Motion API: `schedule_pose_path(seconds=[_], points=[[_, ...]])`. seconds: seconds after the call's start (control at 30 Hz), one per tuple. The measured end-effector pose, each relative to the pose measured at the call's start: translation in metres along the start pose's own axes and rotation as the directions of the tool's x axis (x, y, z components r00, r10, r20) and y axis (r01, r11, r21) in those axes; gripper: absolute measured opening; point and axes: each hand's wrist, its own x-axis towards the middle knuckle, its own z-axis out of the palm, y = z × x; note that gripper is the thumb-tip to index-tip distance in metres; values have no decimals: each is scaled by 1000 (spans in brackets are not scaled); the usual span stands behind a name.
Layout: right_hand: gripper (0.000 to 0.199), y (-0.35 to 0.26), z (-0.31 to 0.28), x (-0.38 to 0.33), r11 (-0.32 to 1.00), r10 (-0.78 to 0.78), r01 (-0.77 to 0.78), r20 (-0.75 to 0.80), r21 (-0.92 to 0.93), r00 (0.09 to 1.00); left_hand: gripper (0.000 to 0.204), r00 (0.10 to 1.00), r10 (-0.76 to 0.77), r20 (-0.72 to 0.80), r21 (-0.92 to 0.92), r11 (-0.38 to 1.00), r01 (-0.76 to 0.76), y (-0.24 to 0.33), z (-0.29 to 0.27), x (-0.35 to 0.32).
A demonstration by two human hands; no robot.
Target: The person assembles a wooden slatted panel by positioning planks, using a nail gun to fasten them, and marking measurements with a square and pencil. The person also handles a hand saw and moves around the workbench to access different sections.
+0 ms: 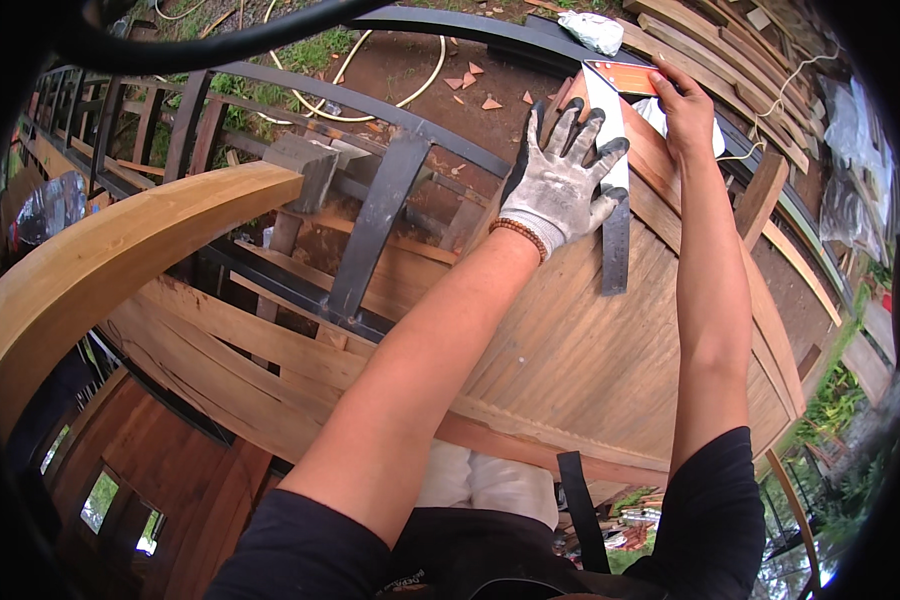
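Observation:
My left hand (562,178), in a grey and black work glove, lies flat with fingers spread on a steel try square (616,235). The square rests on a sloping surface of narrow wooden planks (580,350). My bare right hand (686,100) reaches to the square's orange stock (625,76) at the top edge of the planks, fingertips touching it. Whether those fingers pinch anything is hidden. A bead bracelet (518,234) sits on my left wrist.
A curved pale wooden beam (120,250) sweeps across the left. Black steel frame bars (388,200) run beneath and behind it. On the ground far below are a white hose (370,75), a white bag (592,30) and stacked planks (730,45).

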Motion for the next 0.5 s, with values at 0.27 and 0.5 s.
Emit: schedule_pose_path(seconds=[0.27,0.5], points=[[33,0,-2,0,993,28,-32,36,113,999,79,999,-5,-46,14,1000,6,-1,3,-1],[35,4,0,3,993,-43,43,-1,-107,999,76,998,7,-66,1,1000,-7,-1,4,0]])
